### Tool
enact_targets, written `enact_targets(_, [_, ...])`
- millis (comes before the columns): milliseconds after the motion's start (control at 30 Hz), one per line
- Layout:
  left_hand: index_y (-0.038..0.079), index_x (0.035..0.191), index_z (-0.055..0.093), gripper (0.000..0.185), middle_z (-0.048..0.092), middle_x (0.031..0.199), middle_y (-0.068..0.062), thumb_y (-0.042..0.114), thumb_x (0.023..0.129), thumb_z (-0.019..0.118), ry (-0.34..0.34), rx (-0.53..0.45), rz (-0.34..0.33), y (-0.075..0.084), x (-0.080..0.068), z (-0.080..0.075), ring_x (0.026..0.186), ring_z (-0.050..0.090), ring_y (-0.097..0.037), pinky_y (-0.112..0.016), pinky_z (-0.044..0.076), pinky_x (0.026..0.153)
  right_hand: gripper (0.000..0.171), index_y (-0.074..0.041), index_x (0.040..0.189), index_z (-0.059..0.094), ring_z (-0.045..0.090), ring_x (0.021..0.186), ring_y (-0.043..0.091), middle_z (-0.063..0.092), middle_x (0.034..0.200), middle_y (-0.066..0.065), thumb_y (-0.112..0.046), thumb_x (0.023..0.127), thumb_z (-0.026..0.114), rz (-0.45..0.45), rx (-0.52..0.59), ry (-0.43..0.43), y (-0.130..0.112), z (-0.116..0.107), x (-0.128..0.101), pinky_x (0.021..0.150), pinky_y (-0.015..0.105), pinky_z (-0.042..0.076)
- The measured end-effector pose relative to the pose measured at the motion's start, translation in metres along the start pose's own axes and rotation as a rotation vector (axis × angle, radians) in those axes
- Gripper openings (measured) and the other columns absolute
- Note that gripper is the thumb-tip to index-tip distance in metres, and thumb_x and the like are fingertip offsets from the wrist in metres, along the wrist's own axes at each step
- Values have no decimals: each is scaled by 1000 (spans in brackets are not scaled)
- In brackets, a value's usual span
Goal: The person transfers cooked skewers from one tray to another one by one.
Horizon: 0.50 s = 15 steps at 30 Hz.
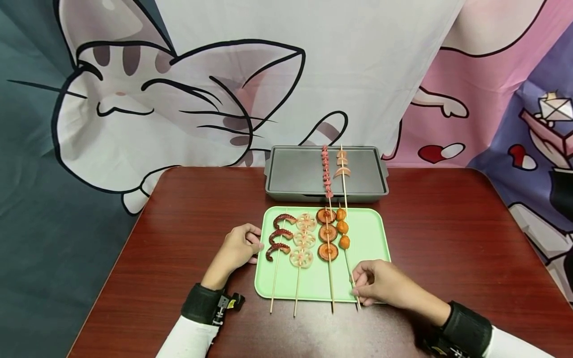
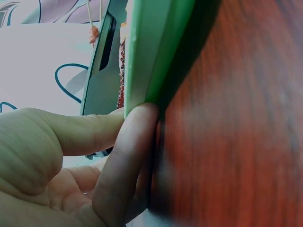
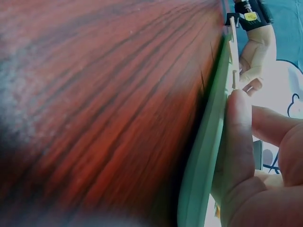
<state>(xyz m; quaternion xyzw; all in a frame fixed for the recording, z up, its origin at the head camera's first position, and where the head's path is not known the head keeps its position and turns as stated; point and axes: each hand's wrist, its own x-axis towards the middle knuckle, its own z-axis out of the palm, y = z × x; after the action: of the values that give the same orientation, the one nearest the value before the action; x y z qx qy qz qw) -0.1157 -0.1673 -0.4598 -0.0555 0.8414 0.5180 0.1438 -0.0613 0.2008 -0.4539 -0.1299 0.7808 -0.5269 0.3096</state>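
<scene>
A light green tray (image 1: 369, 231) lies on the table with four kinds of food skewers side by side. From the left come dark red octopus tentacles (image 1: 280, 233), pale lotus root slices (image 1: 304, 240), brown mushroom slices (image 1: 328, 233) and orange-brown balls (image 1: 342, 227). My left hand (image 1: 237, 247) pinches the tray's left rim (image 2: 144, 61), thumb and finger on either side. At the front right edge my right hand (image 1: 380, 283) pinches the lower end of the ball skewer's stick between thumb and fingers. Several stick ends jut past the tray's front rim.
Behind the green tray stands a grey rectangular baking pan (image 1: 295, 171). A skewer of pink pieces (image 1: 327, 171) and one of tan pieces (image 1: 342, 171) lie across it, their sticks reaching toward the green tray. A cartoon-printed cloth (image 1: 358, 59) hangs behind the dark red table (image 1: 447, 238).
</scene>
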Motion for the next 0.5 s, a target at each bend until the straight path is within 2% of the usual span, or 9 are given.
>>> enact_targets(267, [-3, 119, 64, 28, 65, 91, -14, -4, 92, 69, 2, 0, 6, 0, 0, 0, 66, 64, -17, -35, 64, 55, 21, -1, 94, 64, 69, 58, 16, 71, 74, 5, -11, 89, 81, -23, -106, 15, -1, 4, 4, 53, 35, 63])
enact_targets(500, [-3, 119, 64, 28, 65, 91, -14, -4, 92, 69, -1, 1, 7, -1, 0, 0, 66, 64, -18, -35, 64, 55, 21, 0, 95, 64, 68, 57, 15, 70, 74, 7, -12, 90, 80, -35, -92, 10, 1, 2, 3, 52, 36, 63])
